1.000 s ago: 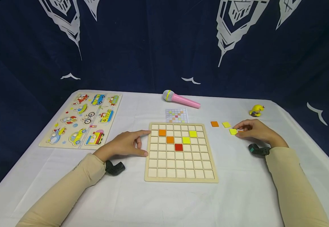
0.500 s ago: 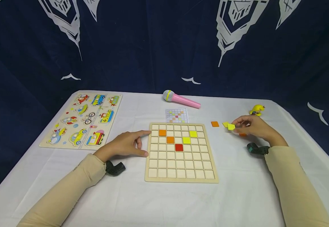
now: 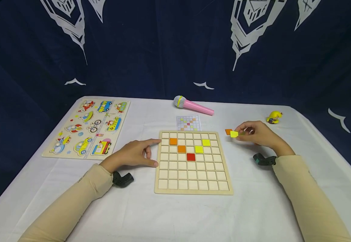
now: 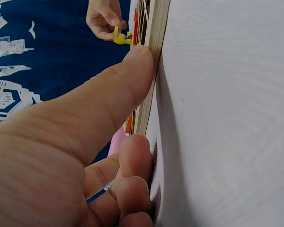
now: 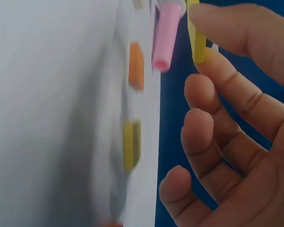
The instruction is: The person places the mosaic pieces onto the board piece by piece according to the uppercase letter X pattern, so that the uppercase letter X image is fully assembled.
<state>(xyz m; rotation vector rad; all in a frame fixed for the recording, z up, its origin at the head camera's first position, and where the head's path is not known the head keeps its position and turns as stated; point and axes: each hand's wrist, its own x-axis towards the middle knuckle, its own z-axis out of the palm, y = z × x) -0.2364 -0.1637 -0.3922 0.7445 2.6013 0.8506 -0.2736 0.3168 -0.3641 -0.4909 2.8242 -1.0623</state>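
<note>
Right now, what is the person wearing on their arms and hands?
Long beige sleeves cover both arms to the wrists. The left hand and right hand are bare, without gloves. A small dark camera is strapped at each wrist, the right one with a greenish tint.

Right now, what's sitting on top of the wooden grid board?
On the wooden grid board: two orange tiles, two yellow tiles, one red tile. Other squares look bare.
</note>
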